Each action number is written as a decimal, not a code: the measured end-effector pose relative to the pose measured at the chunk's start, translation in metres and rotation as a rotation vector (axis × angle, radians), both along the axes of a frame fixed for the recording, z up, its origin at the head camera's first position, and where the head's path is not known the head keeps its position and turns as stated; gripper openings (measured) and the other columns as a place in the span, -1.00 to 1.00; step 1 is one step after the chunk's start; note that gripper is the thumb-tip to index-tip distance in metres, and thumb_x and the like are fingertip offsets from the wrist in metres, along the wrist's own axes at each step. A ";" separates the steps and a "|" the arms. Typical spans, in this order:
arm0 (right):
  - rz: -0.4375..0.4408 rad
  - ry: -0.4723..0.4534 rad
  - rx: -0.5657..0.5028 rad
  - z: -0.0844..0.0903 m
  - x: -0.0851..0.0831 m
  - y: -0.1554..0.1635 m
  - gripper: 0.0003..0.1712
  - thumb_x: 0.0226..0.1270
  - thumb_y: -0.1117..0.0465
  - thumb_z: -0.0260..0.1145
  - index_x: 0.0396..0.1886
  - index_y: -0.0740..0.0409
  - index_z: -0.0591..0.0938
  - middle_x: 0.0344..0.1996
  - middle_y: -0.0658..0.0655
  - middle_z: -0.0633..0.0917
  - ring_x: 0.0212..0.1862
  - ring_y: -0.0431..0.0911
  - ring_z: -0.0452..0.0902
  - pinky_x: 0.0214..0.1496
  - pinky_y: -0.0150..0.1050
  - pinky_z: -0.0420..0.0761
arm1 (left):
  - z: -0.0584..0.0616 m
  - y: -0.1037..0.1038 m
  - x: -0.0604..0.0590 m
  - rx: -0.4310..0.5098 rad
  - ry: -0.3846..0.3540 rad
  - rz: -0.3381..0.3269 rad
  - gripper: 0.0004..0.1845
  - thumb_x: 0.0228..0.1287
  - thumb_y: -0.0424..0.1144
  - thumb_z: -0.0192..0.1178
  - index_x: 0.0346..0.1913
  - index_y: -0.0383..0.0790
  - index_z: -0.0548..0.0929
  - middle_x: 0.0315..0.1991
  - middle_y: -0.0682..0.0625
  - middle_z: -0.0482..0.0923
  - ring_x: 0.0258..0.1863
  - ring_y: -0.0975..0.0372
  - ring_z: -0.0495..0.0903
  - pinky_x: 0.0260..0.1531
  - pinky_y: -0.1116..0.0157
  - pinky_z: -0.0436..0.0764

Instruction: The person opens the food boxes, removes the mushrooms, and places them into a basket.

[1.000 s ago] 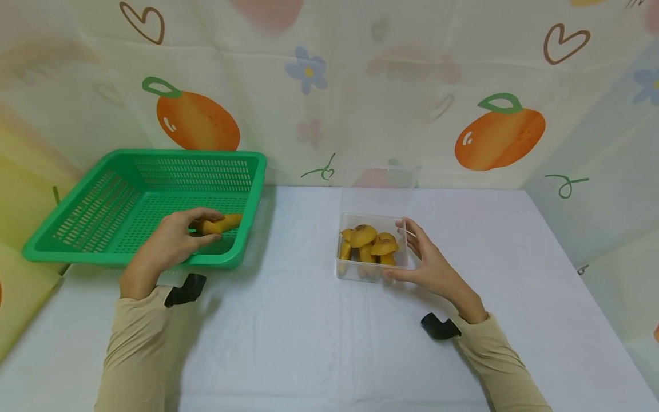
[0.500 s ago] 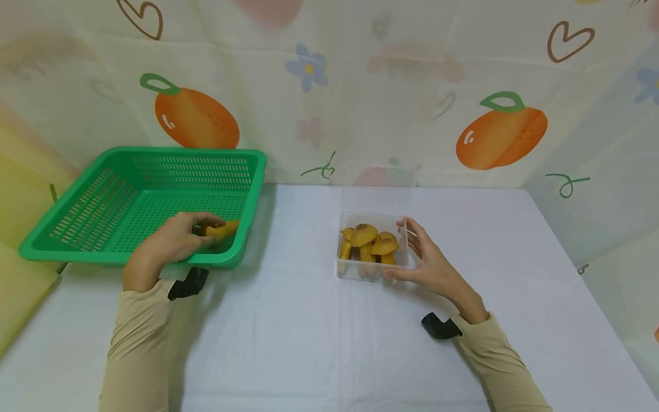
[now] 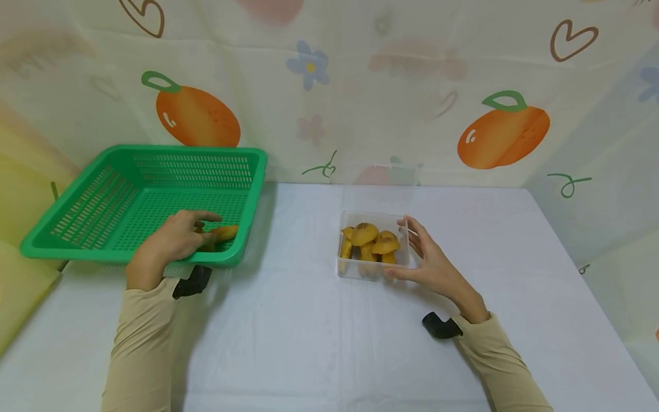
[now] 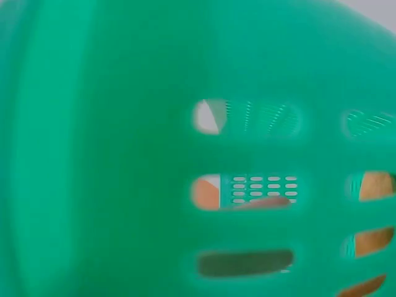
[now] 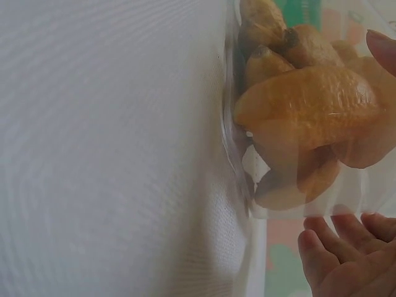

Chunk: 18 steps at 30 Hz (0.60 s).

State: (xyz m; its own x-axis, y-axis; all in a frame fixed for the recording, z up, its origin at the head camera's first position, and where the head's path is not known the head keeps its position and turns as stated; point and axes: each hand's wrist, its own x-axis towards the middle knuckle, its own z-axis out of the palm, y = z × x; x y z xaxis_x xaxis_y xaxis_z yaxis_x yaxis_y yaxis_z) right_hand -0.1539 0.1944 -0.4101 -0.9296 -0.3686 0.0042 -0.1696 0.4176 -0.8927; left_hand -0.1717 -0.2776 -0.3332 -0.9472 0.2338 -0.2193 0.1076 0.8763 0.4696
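Observation:
My left hand [image 3: 175,236] reaches over the near rim of the green plastic basket [image 3: 259,171]. Its index finger is stretched out, and the thumb lies against a yellow-brown mushroom [image 3: 226,232] near the basket's right wall, with a gap between them. In the left wrist view the basket wall [image 4: 142,154] hides most of the hand. My right hand [image 3: 432,269] holds the clear plastic box [image 3: 360,270] at its right end, thumb on the near side, fingers at the far corner. Inside the box stand several mushrooms [image 3: 364,234]; the right wrist view shows these mushrooms [image 5: 309,105] through the wall.
The box's transparent lid [image 3: 378,191] stands open at its back. A white cloth [image 3: 288,332] covers the table. Behind it hangs a printed curtain [image 3: 340,114] with orange fruit and hearts. The basket sits at the table's far left.
My left hand has sunk lower into the basket, and its index finger has straightened. The mushroom beside it sits lower than before. The right hand and the box stay as they were.

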 end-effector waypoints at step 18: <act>-0.001 0.000 0.018 0.001 0.001 0.000 0.29 0.10 0.15 0.57 0.61 0.09 -0.12 0.58 0.18 0.07 0.58 0.19 -0.03 0.58 0.17 0.05 | 0.010 0.011 0.009 0.172 0.159 -0.010 -0.51 0.39 -0.33 0.20 0.34 -0.32 0.46 0.30 -0.35 0.46 0.28 -0.23 0.44 0.16 -0.20 0.48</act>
